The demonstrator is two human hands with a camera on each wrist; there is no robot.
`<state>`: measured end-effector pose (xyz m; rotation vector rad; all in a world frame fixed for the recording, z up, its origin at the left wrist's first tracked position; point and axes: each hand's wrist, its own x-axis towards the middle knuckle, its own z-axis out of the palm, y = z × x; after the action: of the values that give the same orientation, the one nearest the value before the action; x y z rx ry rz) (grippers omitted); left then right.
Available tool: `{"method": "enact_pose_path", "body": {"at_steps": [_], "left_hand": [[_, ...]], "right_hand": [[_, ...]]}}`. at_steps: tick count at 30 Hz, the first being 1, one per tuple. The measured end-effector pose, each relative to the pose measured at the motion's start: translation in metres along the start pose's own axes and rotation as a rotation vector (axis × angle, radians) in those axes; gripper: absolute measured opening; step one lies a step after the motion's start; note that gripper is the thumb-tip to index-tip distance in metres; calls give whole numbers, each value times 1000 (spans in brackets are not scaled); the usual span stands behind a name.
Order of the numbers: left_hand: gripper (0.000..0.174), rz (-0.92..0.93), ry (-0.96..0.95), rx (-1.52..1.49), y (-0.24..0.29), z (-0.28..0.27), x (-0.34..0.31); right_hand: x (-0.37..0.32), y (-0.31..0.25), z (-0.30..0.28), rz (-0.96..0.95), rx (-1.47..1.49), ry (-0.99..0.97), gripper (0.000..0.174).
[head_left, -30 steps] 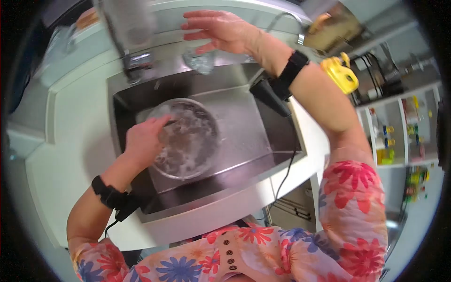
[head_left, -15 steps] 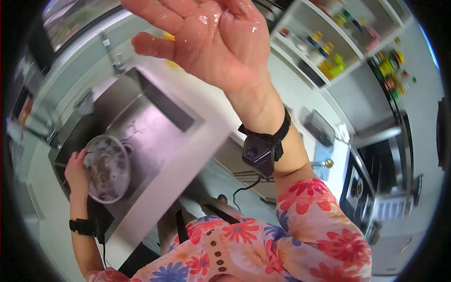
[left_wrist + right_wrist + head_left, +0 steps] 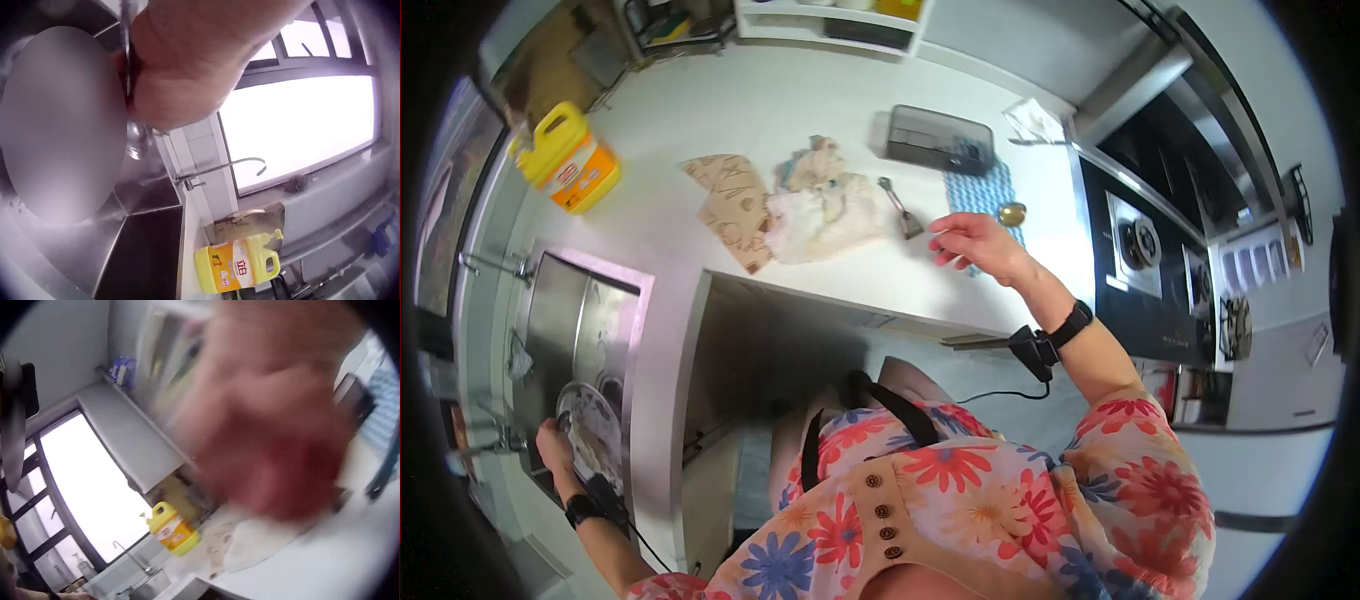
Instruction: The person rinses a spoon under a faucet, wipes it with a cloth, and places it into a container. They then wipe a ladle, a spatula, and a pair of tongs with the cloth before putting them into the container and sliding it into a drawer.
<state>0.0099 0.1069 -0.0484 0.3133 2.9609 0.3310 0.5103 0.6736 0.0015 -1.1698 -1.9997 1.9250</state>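
We see our right hand (image 3: pixel 269 425) as a blurred pink mass filling the upper right, too smeared to tell how its fingers lie. Beneath it runs a white counter (image 3: pixel 331 569), with a pale cloth (image 3: pixel 259 542) lying on it. Further back on the same counter a yellow jug (image 3: pixel 170 532) with an orange label stands upright. Behind the jug a bright window (image 3: pixel 81 494) glows, and a thin curved tap (image 3: pixel 128 553) rises before it, above a sink (image 3: pixel 147 589). A blue-checked cloth (image 3: pixel 386 403) shows at the right edge.
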Motion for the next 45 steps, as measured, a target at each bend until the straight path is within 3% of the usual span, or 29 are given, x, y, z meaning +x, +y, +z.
{"method": "enact_pose_path", "body": {"at_steps": [2, 3, 6, 8, 11, 14, 18, 21, 27, 29, 30, 32, 33, 38, 40, 41, 42, 44, 45], "left_hand": [[18, 314, 356, 308, 7, 4, 10], [18, 344, 352, 315, 22, 2, 15], [21, 271, 166, -4, 75, -6, 12], [20, 294, 139, -80, 89, 6, 35], [13, 209, -60, -456, 98, 28, 84], [25, 176, -116, -480, 179, 15, 54], [40, 278, -173, -594, 193, 33, 76], [40, 432, -229, -427, 246, 14, 38], [39, 520, -280, -385, 276, 31, 36], [38, 505, -281, -394, 282, 29, 32], [38, 517, -281, -390, 284, 31, 35], [37, 433, -410, -464, 286, 36, 37], [33, 412, -443, -524, 297, 33, 27], [32, 340, -646, -953, 366, 47, -15], [34, 351, -713, -1032, 412, 50, -45], [35, 375, -780, -1062, 429, 63, -51], [29, 284, -828, -1109, 450, 70, -67], [13, 212, -944, -1138, 480, 79, -95], [15, 186, -988, -1167, 488, 80, -102]], "right_hand": [[-18, 19, -23, 61, -9, 115, 27], [-23, 27, -30, 76, -14, 156, 26], [-25, 45, -36, 102, -60, 229, 26], [-15, 44, -29, 73, -71, 241, 25], [11, 15, -6, -82, -67, 238, 21], [62, -8, 20, -136, -125, 208, 23], [140, -35, 57, -146, -314, 185, 34], [185, -53, 76, -76, -560, 346, 38], [217, -50, 81, -131, -795, 600, 33], [207, -60, 85, -485, -300, 475, 21], [206, -62, 87, -484, -295, 487, 21], [199, -64, 88, -483, 319, 344, 14], [190, -65, 81, -295, 327, 224, 16], [163, -71, 86, -261, 526, 87, 15], [158, -65, 96, -407, 518, -65, 14], [148, -67, 102, -526, 372, -106, 12], [144, -64, 108, -523, 376, -122, 12], [144, -59, 123, -891, -251, 256, 9], [154, -49, 123, -891, -168, 268, 12]]}}
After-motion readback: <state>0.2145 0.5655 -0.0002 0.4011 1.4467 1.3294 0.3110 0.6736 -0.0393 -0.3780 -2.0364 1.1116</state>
